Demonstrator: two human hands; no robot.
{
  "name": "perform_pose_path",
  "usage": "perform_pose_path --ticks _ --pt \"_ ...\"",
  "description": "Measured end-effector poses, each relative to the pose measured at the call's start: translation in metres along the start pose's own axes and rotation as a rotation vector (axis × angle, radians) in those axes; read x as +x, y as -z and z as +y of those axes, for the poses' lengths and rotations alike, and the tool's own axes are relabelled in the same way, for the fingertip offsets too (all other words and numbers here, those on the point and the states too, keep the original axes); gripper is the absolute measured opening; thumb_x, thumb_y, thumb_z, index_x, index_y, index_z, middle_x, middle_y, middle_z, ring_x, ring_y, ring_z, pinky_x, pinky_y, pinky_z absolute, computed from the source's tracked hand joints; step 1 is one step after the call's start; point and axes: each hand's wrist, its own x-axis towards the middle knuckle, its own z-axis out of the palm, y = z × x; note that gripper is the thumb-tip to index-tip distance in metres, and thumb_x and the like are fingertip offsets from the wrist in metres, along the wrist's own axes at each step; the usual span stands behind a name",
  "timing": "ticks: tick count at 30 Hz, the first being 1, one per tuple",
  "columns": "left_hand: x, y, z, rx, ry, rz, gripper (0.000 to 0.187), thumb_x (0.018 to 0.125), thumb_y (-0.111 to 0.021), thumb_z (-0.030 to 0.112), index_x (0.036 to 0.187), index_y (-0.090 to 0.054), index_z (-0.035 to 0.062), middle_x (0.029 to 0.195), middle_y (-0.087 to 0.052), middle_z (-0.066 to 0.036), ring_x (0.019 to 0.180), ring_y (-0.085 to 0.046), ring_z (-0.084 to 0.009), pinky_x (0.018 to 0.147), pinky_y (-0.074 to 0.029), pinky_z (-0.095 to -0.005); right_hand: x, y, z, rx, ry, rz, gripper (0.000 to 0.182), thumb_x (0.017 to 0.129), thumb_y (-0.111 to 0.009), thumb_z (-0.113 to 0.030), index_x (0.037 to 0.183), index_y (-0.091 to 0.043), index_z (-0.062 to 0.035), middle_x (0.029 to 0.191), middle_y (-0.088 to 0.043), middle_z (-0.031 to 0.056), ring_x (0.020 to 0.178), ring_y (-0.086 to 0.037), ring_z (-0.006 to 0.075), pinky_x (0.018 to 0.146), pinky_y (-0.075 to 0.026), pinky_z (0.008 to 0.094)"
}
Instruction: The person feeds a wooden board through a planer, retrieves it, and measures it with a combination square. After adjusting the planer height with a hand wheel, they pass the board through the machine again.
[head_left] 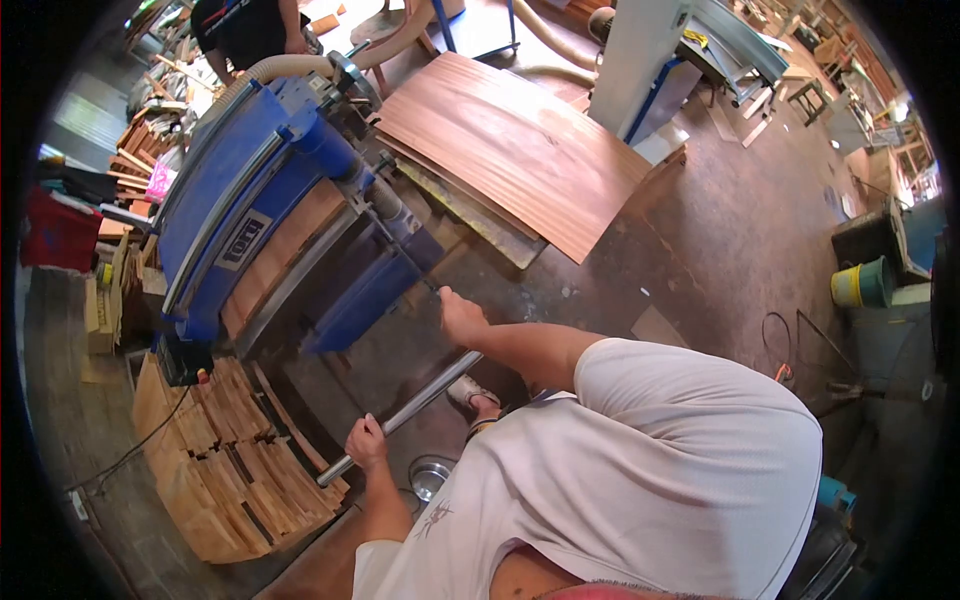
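Head view: we look steeply down from above our own shoulders, fisheye-wide.
Facing: towards the blue machine (262, 215) and workshop floor (740, 230).
Nearness: our torso fills the lower frame.

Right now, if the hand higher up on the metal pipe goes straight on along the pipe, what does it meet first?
Probably the blue machine: the hand points along the metal pipe toward its dark lower body. Depth is unclear, so the gap cannot be judged.
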Motion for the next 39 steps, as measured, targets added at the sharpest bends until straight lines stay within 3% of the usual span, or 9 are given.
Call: perform_pose_path --ticks 9,17,20,25,31,39 --pt "0.002 0.006 0.002 -0.036 0.067 -0.038 0.035 0.087 -0.055 0.038 0.07 -0.061 0.0079 0.075 -0.065 -0.017 0.075 -0.06 -0.0412 0.068 -0.044 -0.0526 0.012 -0.013 0.009 -0.059 0.018 0.005 0.018 0.092 -0.043 -0.009 0.109 -0.042 -0.0054 0.106 -0.06 0.0244 0.1 -0.06 0.0447 0.085 -0.047 0.0543" --pt "0.003 0.011 0.007 -0.057 0.071 -0.016 0.035 0.085 -0.058 0.038 0.068 -0.06 0.0085 0.073 -0.065 -0.017 0.074 -0.061 -0.0415 0.068 -0.046 -0.0526 0.012 -0.015 0.011 -0.116 0.037 0.045 0.027 0.094 -0.046 -0.018 0.118 -0.042 -0.0054 0.099 -0.064 0.0264 0.093 -0.061 0.0461 0.08 -0.046 0.0555" --pt "0.001 0.012 0.005 -0.057 0.082 -0.016 0.034 0.085 -0.058 0.038 0.067 -0.059 0.0087 0.073 -0.065 -0.016 0.074 -0.061 -0.0411 0.068 -0.046 -0.0525 0.011 -0.012 0.008 -0.117 0.019 0.022 0.021 0.091 -0.046 -0.013 0.11 -0.043 -0.0039 0.1 -0.064 0.0258 0.096 -0.061 0.0453 0.083 -0.047 0.0544" --pt "0.001 0.013 0.002 -0.105 0.068 -0.025 0.035 0.086 -0.057 0.039 0.068 -0.059 0.0093 0.074 -0.065 -0.015 0.075 -0.062 -0.0399 0.069 -0.046 -0.0514 0.009 -0.009 0.001 -0.105 0.012 0.018 0.028 0.092 -0.046 -0.015 0.118 -0.043 -0.0051 0.096 -0.065 0.0272 0.092 -0.062 0.0468 0.08 -0.047 0.055" --pt "0.001 0.013 0.003 -0.066 0.045 -0.024 0.034 0.087 -0.055 0.038 0.07 -0.06 0.0099 0.075 -0.066 -0.013 0.075 -0.062 -0.038 0.07 -0.046 -0.0508 0.012 -0.012 0.005 -0.131 0.024 0.016 0.024 0.093 -0.045 -0.016 0.115 -0.043 -0.0051 0.096 -0.064 0.0277 0.091 -0.061 0.0473 0.08 -0.046 0.0556" --pt "0.001 0.015 0.003 -0.112 0.057 -0.021 0.034 0.086 -0.057 0.038 0.072 -0.063 0.0085 0.076 -0.065 -0.016 0.075 -0.06 -0.042 0.068 -0.046 -0.0529 0.008 -0.009 0.003 -0.108 0.047 0.024 0.023 0.093 -0.045 -0.017 0.113 -0.042 -0.0046 0.095 -0.064 0.0277 0.091 -0.061 0.0473 0.079 -0.046 0.0557"
